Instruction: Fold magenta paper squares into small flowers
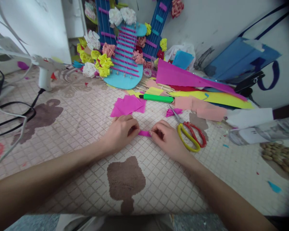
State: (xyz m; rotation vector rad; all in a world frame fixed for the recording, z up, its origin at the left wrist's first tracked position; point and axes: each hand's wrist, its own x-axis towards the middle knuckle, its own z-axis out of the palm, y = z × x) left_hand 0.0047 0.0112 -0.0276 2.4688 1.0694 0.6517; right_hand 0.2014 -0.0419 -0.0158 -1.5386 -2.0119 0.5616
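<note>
A narrow folded strip of magenta paper (144,133) is stretched level between my two hands, low over the table. My left hand (123,129) pinches its left end between thumb and fingers. At the other end, my right hand (165,136) grips it the same way. Just beyond my left hand lies a loose pile of magenta paper squares (128,105). Scissors (189,132) with one yellow and one red handle rest right of my right hand. A small pleated magenta paper piece (173,112) sits by the blade tips.
A green marker-like pen (158,98), peach paper (199,107) and a large magenta sheet (195,78) lie farther back. Decorated blue guitar-shaped crafts (126,61) lean at the wall. A white glue gun (45,75) and cables occupy the left; a clear bottle (265,131) lies right.
</note>
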